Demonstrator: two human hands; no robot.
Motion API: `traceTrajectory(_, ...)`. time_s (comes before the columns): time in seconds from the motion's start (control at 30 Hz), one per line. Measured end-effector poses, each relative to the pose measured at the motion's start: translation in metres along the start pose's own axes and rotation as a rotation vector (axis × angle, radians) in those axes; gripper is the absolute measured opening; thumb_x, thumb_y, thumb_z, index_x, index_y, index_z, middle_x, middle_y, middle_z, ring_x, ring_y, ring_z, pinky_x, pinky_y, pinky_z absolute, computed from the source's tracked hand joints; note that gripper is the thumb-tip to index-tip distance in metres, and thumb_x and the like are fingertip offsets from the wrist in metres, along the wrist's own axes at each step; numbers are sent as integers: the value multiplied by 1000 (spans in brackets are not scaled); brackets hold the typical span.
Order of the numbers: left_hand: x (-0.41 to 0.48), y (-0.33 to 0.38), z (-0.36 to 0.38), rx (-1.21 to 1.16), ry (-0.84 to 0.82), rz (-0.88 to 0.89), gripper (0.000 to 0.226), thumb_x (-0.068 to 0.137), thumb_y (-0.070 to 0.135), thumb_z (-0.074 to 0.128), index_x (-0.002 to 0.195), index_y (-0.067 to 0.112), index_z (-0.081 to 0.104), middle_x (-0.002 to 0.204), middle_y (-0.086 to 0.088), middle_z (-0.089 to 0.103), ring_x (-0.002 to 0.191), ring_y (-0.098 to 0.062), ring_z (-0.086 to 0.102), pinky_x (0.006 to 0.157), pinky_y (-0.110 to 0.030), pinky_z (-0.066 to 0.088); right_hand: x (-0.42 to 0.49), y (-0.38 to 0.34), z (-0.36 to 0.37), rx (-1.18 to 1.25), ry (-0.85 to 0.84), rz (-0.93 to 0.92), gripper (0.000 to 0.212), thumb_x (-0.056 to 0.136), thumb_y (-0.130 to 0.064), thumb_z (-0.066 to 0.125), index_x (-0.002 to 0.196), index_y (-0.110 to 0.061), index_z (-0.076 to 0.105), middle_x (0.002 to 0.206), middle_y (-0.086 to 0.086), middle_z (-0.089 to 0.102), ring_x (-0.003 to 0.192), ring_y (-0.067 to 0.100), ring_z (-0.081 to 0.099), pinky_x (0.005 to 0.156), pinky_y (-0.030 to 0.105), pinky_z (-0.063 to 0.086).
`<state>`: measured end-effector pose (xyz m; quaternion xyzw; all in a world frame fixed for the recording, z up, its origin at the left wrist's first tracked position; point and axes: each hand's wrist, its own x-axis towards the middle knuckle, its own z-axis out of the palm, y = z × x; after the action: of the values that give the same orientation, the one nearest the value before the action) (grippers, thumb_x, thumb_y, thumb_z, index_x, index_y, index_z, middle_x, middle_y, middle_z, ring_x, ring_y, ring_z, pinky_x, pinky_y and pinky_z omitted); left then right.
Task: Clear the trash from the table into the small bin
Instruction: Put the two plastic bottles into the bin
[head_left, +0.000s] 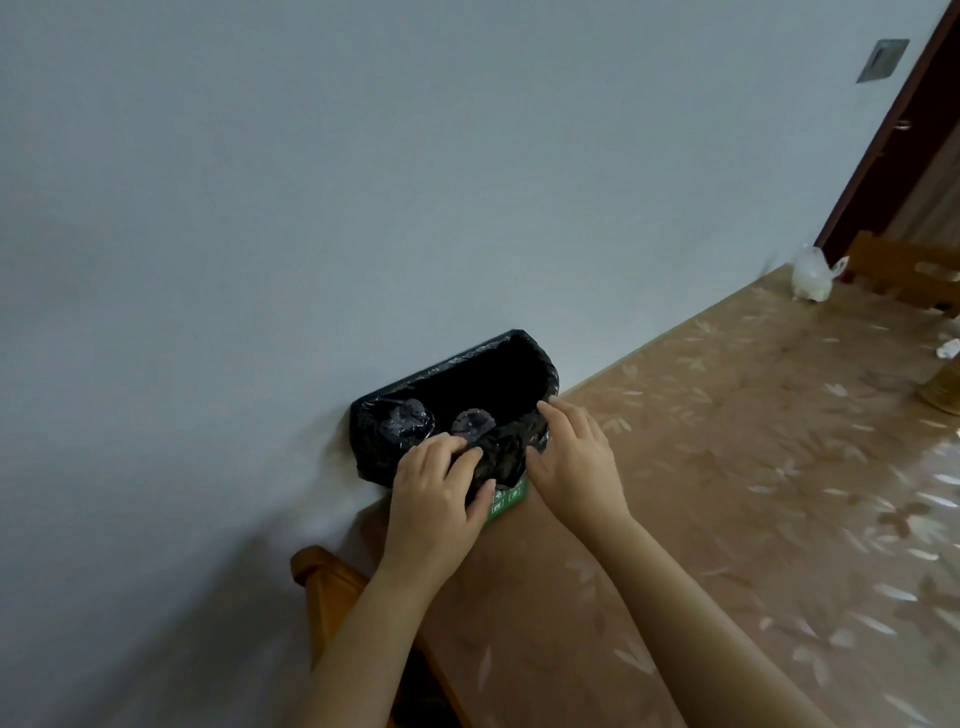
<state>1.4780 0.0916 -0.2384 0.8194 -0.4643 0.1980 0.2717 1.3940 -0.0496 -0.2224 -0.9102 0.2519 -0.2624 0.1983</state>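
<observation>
A small green bin (506, 500) stands on the table against the wall, lined with a black plastic bag (467, 384) that covers most of it. My left hand (436, 493) pinches a fold of the bag at the bin's near rim. My right hand (574, 457) rests on the rim's right side, its fingertips touching the bag's edge. A white crumpled scrap (948, 348) lies far right on the table, and a white knotted plastic bag (811, 273) sits at the far end.
The table (753, 467) has a brown leaf-patterned cover and runs along a pale wall. A wooden chair back (317, 577) stands at the near left edge, another chair (904, 265) at the far end. A woven object (943, 389) sits at the right edge.
</observation>
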Motion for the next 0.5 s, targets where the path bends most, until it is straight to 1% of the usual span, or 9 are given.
traceTrajectory(0.13,-19,28,-16,-9,-54,26,34,78,22,68,107,7,62,109,-15,63,111,-32,53,93,-51,45,-38,-8,-25,-61,-23,47,47,82,-14,57,127,-5,44,134,15,47,125,33,39,105,48,32)
traceTrajectory(0.2,-28,44,-23,-14,-80,45,35,77,22,68,107,6,62,110,-16,64,113,-33,53,94,-52,44,-60,-11,-38,-120,-33,68,46,85,-17,55,128,-8,43,136,13,45,127,31,36,106,48,29)
traceTrajectory(0.27,-39,59,-29,-39,-94,64,35,78,23,66,108,6,62,112,-17,63,114,-33,52,95,-54,42,-86,-12,-50,-187,-62,96,49,86,-22,53,131,-11,39,141,11,40,131,28,30,109,45,24)
traceTrajectory(0.33,-50,72,-33,-94,-99,91,34,83,28,58,111,8,61,115,-16,62,117,-32,51,97,-54,38,-113,-12,-61,-232,-51,135,50,86,-24,55,132,-12,39,143,10,37,133,27,28,110,45,22)
traceTrajectory(0.4,-61,86,-35,-133,-107,120,38,86,34,47,113,10,60,117,-14,61,118,-31,49,98,-53,37,-140,-12,-70,-256,-5,177,50,84,-22,59,130,-10,42,140,13,41,132,30,32,108,49,24)
traceTrajectory(0.43,-67,93,-34,-155,-116,135,39,86,35,46,114,11,59,118,-14,61,118,-31,49,98,-53,38,-154,-11,-73,-266,16,199,50,82,-21,61,128,-9,44,139,14,43,131,31,34,107,51,26)
traceTrajectory(0.5,-78,111,-31,-215,-147,153,36,86,31,54,116,11,57,120,-15,60,119,-31,47,100,-54,38,-179,-9,-82,-280,39,251,50,81,-20,63,127,-9,46,138,14,45,130,32,35,106,53,27)
